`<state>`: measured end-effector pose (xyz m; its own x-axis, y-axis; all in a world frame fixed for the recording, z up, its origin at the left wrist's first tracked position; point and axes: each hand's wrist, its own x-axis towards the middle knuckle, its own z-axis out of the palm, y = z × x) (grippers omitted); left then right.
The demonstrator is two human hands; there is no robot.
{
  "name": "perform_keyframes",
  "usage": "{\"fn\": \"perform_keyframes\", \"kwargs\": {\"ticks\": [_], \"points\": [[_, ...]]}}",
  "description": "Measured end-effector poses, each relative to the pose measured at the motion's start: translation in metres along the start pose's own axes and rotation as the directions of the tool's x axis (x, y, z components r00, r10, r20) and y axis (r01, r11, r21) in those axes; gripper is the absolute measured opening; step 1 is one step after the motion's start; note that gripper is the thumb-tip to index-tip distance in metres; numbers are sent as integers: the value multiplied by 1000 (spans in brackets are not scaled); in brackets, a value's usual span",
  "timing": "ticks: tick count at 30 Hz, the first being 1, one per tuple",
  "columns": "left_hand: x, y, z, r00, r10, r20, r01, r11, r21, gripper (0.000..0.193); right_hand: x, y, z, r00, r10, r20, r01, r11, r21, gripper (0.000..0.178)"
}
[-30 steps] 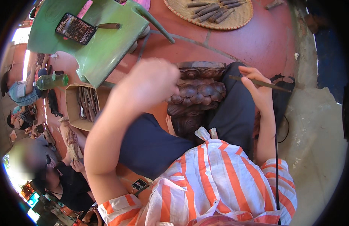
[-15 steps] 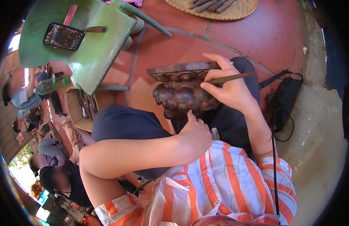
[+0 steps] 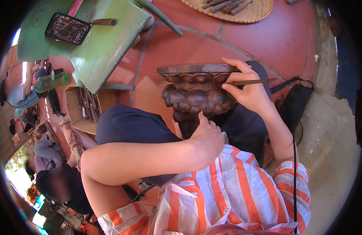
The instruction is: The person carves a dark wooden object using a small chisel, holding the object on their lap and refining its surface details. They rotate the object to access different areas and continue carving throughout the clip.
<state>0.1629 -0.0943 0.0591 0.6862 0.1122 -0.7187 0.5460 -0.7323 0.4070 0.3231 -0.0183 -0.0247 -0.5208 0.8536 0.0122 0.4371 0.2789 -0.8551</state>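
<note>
A dark brown carved wooden stand (image 3: 198, 98), with a flat rim and rows of rounded petals, rests between my knees. My left hand (image 3: 208, 137) holds it from the near side, one fingertip against the lower petals; its other fingers are partly hidden. At the stand's right side is my right hand (image 3: 247, 88), pinching a thin, tapered brown stick (image 3: 253, 82) that points out to the right. The stick's inner end is hidden by my fingers, so I cannot tell what kind of tool it is.
A green plastic chair (image 3: 98, 43) holds a phone (image 3: 67, 28) and a wooden-handled tool (image 3: 104, 22). Beyond lies a woven tray (image 3: 259, 15) of wooden handles. Left are a cardboard box (image 3: 73, 109) of tools, a green bottle (image 3: 52, 82) and other people. A black bag (image 3: 300, 96) lies right.
The view has shifted slightly, so the stand and both hands appear a little farther right. The stick in my right hand now lies nearly level instead of slanting upward.
</note>
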Motion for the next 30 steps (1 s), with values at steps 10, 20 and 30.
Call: {"fn": "perform_keyframes", "kwargs": {"ticks": [10, 20, 30], "points": [[3, 3, 1, 999, -26, -25, 25, 999, -27, 50, 0, 10, -2, 999, 11, 45, -12, 999, 34, 14], [4, 3, -13, 989, 16, 148, -18, 1000, 7, 40, -1, -12, 41, 976, -27, -214, -5, 989, -148, 12], [8, -1, -8, 991, -9, 133, 11, 1000, -17, 42, -6, -16, 44, 980, -65, -188, 31, 984, -176, 13]]}}
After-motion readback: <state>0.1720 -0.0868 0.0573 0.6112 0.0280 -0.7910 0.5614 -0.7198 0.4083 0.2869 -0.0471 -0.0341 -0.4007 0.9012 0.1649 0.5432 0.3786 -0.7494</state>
